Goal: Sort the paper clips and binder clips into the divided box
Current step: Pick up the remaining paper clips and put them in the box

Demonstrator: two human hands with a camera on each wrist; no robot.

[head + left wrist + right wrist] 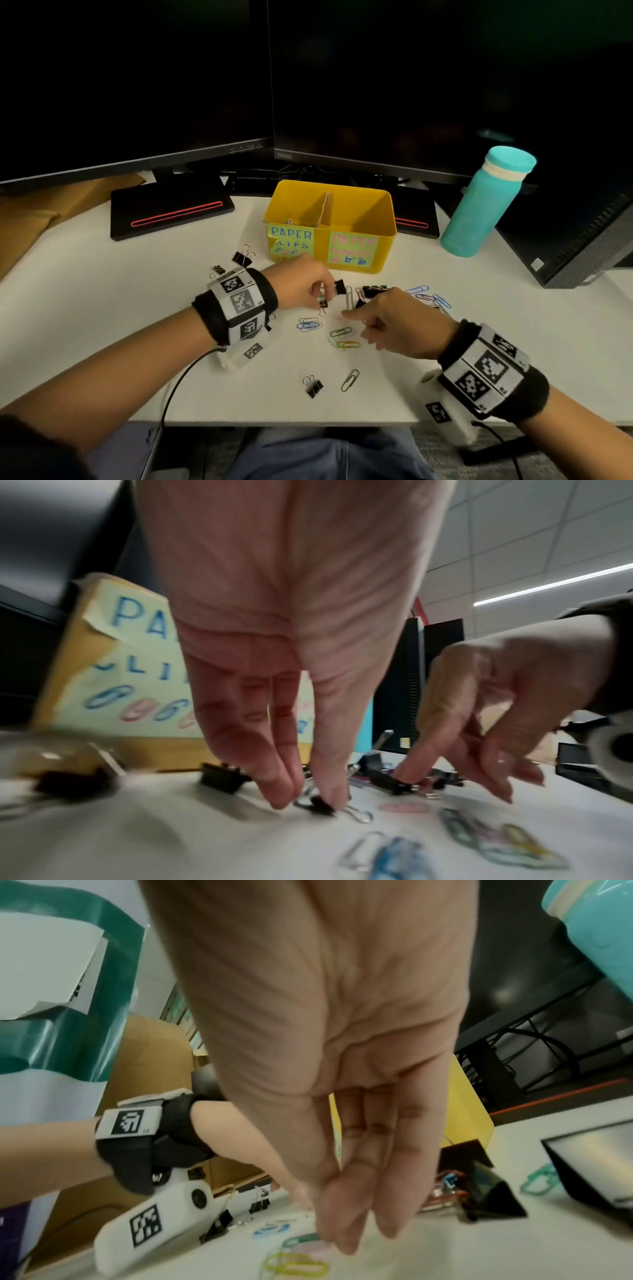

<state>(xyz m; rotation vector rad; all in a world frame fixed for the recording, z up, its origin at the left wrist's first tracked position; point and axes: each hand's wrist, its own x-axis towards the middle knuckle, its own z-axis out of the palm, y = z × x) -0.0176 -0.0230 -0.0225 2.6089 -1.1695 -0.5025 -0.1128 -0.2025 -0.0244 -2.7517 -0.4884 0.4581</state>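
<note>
The yellow divided box (320, 251) stands at the back centre, labelled for paper clips on the left and binder clips on the right. In front of it my left hand (320, 296) (304, 802) pinches a small black binder clip (322, 303) (320, 806) that lies on the white table. My right hand (346, 313) (329, 1234) reaches down with nearly straight fingers, their tips at a pink paper clip (337, 317) (310, 1246). Blue paper clips (308, 324), green and yellow ones (344, 339) and more black binder clips (373, 291) lie scattered around both hands.
A teal bottle (479, 205) stands right of the box, with a computer tower (589, 240) beyond it. Two monitor stands (171, 212) sit behind. Near the table's front edge lie a lone binder clip (312, 385) and a paper clip (350, 379). Two binder clips (243, 257) lie left of the box.
</note>
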